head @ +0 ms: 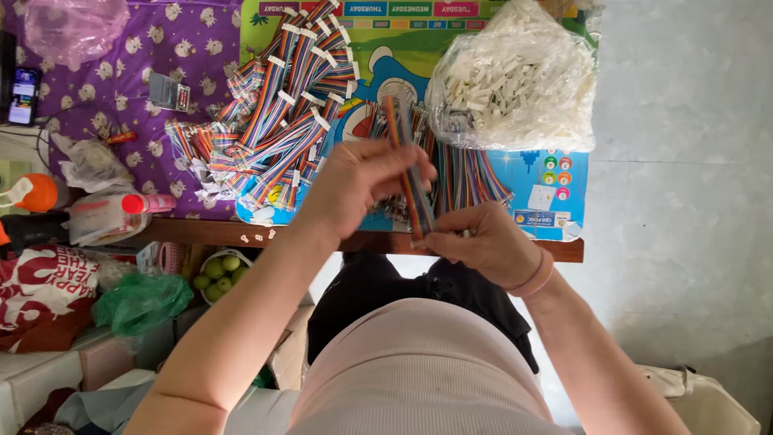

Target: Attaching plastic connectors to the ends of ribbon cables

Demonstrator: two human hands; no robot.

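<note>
My left hand [358, 181] grips a rainbow-coloured ribbon cable [400, 129] near its middle, holding it above the table's front edge. My right hand [479, 242] pinches the lower end of the same cable close to my body. A heap of finished ribbon cables with white connectors [282, 105] lies on the table to the left of my hands. More loose coloured cables [471, 173] lie just behind my hands. A clear plastic bag of white connectors [519, 80] sits at the back right.
The wooden table [209, 232] carries a purple patterned cloth [189, 40] and a colourful board [555, 189]. A phone [22, 95] and bags sit at far left. A bowl of green fruit [219, 272] stands below. Grey floor [684, 161] lies to the right.
</note>
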